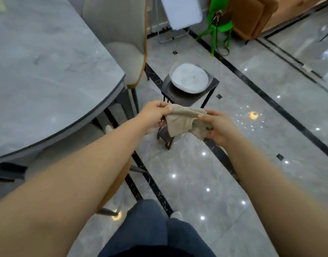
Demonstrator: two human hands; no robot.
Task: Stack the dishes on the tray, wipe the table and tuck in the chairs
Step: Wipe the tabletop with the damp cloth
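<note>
A beige cloth (183, 120) hangs bunched between both hands, in front of me above the floor. My left hand (154, 114) grips its left end and my right hand (217, 127) grips its right end. The grey marble table (48, 71) fills the left side, its top bare where I see it. A cream chair with an orange back (126, 52) stands tucked at the table's far right edge. Beyond the cloth, white dishes (190, 77) sit on a dark tray (170, 89) atop a small black stand.
Another chair's seat and legs (111, 182) show beneath my left forearm beside the table. A green child's chair (217, 25), a white folding sign (181, 12) and an orange sofa (255, 15) stand at the back. Glossy tiled floor (270, 127) spreads to the right.
</note>
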